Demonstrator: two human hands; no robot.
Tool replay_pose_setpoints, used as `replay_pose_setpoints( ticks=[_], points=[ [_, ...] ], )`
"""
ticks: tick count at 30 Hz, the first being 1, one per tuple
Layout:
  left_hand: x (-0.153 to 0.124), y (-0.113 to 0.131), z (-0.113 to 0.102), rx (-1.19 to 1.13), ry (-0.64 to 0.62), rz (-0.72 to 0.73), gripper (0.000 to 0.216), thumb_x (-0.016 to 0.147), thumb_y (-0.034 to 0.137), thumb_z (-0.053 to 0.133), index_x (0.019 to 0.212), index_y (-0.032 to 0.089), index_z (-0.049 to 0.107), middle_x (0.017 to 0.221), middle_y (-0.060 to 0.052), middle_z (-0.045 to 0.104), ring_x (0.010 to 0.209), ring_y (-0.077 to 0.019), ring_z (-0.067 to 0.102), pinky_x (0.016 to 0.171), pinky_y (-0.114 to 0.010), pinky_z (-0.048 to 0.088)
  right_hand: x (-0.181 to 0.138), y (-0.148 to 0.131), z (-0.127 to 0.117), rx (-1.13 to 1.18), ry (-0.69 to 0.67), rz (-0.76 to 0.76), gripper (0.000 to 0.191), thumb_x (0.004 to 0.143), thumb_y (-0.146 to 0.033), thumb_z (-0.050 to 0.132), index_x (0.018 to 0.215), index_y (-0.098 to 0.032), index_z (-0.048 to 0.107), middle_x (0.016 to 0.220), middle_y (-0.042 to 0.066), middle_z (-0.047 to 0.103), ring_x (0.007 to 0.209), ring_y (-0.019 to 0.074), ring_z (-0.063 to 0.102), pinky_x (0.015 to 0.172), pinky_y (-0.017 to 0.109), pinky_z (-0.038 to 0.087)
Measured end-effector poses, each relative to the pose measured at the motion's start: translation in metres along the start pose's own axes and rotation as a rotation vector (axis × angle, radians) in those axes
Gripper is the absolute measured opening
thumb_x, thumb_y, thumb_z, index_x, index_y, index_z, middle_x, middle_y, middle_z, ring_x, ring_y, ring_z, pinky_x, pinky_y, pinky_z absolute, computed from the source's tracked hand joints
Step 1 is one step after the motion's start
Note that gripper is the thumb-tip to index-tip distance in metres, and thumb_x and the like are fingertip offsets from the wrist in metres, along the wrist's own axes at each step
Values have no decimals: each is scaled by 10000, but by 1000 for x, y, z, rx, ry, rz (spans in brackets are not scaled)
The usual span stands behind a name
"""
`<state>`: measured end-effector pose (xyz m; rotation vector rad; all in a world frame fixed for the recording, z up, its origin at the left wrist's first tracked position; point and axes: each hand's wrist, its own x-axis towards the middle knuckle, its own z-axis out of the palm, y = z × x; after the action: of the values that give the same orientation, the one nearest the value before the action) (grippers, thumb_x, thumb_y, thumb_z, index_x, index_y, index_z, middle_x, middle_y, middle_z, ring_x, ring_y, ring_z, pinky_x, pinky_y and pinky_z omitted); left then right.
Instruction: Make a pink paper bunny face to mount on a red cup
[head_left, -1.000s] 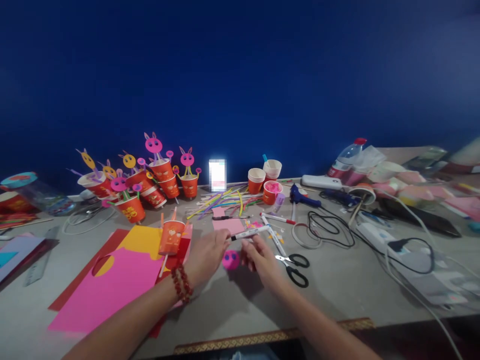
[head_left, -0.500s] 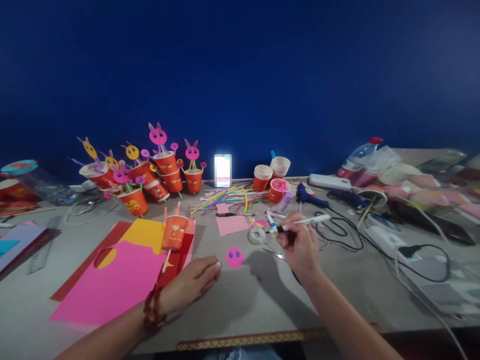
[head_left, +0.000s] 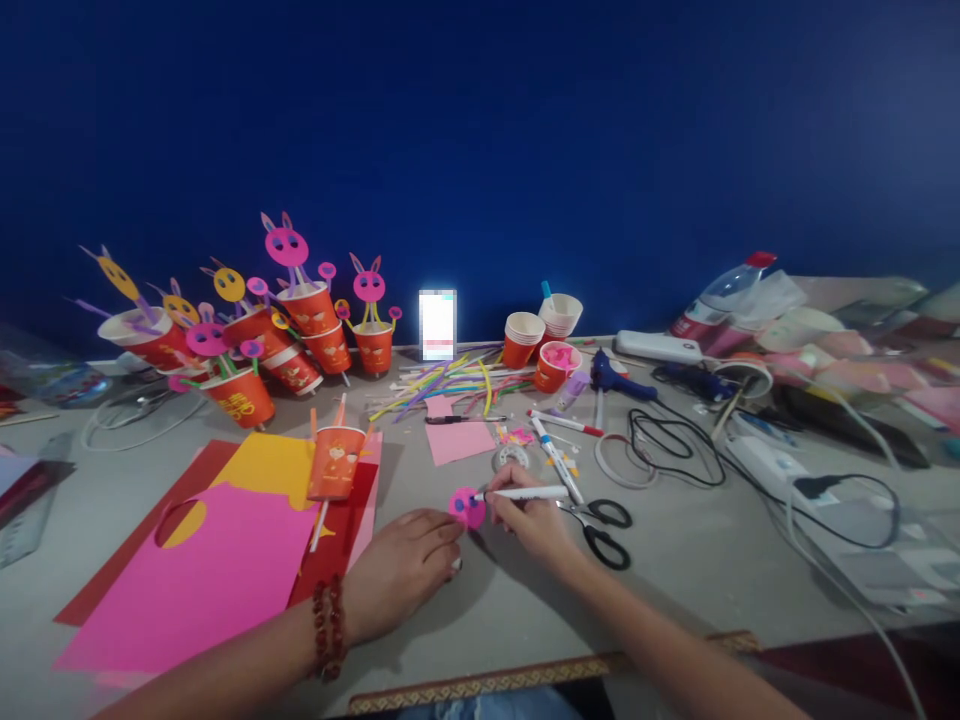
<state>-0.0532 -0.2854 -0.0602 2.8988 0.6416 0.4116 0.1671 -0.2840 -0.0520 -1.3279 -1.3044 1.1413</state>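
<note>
A round pink paper face (head_left: 466, 508) with two blue-purple eye spots lies on the table in front of me. At its lower left edge, the fingertips of my left hand (head_left: 409, 560) hold it down, fingers together and bent. A white marker (head_left: 529, 493) is pinched in my right hand (head_left: 529, 525), its dark tip over the right eye spot. Whether the tip touches the paper I cannot tell. Black-handled scissors (head_left: 609, 534) lie just right of that hand, partly behind it. Beyond the face sits a roll of clear tape (head_left: 513, 458).
Pink paper (head_left: 217, 580) and an orange paper cup (head_left: 335, 462) lie at left. Decorated cups (head_left: 304, 310) stand behind them. Pipe cleaners (head_left: 442, 385), a blue glue gun (head_left: 619, 380), cables and a power strip (head_left: 795, 500) spread across the back and right.
My right hand has brought the marker left and down onto the pink paper face. My left hand has shifted slightly to touch its edge. The scissors show more fully now.
</note>
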Motion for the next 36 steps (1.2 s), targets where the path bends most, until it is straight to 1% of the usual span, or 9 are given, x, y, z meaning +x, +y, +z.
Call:
replay_pose_setpoints(
  ticks=[2, 4, 7, 14, 22, 28, 36],
  points=[
    [0, 1, 0, -6, -17, -20, 176, 955, 185, 505, 1092, 149, 610, 1242, -88, 657, 1182, -232, 575, 1017, -404, 477, 1, 2, 4, -67, 10, -76, 75, 761, -241, 609, 716, -230, 550, 594, -29, 552, 521, 133, 476, 473, 243, 370],
    [0, 1, 0, -14, -33, -37, 182, 956, 187, 501, 1101, 147, 605, 1247, -88, 653, 1192, -236, 569, 1019, -408, 474, 1, 4, 8, -109, 19, -131, 109, 747, -230, 610, 661, -232, 542, 599, -24, 533, 558, 145, 463, 514, 262, 372],
    [0, -1, -1, -32, -33, -34, 176, 964, 205, 498, 1094, 150, 603, 1262, -82, 645, 1202, -231, 563, 1028, -403, 465, 0, 8, 11, -146, 18, -156, 175, 737, -207, 587, 585, -226, 505, 555, -36, 476, 541, 139, 414, 525, 268, 333],
    [0, -3, -1, -57, -46, -29, 168, 975, 225, 482, 1056, 162, 614, 1260, -75, 648, 1211, -227, 558, 1033, -397, 457, 0, 11, 11, -221, -27, -150, 157, 746, -190, 557, 598, -218, 514, 563, -41, 480, 534, 129, 426, 525, 255, 327],
    [0, -1, -1, -48, -43, -41, 175, 966, 223, 501, 1075, 155, 620, 1250, -80, 654, 1199, -226, 568, 1031, -400, 460, 0, 11, 12, -274, -84, -164, 116, 760, -186, 547, 648, -218, 537, 589, -41, 503, 535, 125, 440, 523, 245, 330],
    [1, -2, 0, -57, -48, -39, 186, 971, 234, 488, 1070, 157, 626, 1265, -82, 646, 1208, -232, 564, 1040, -404, 454, -1, 13, 12, -285, -87, -152, 121, 779, -200, 555, 661, -218, 538, 596, -42, 508, 541, 128, 444, 525, 244, 331],
    [0, -2, 0, -62, -27, -45, 185, 962, 222, 499, 1087, 162, 621, 1260, -76, 650, 1210, -217, 562, 1040, -392, 459, 0, 15, 11, -303, -96, -176, 124, 789, -209, 569, 667, -225, 552, 601, -45, 513, 546, 131, 462, 536, 241, 344]
  ],
)
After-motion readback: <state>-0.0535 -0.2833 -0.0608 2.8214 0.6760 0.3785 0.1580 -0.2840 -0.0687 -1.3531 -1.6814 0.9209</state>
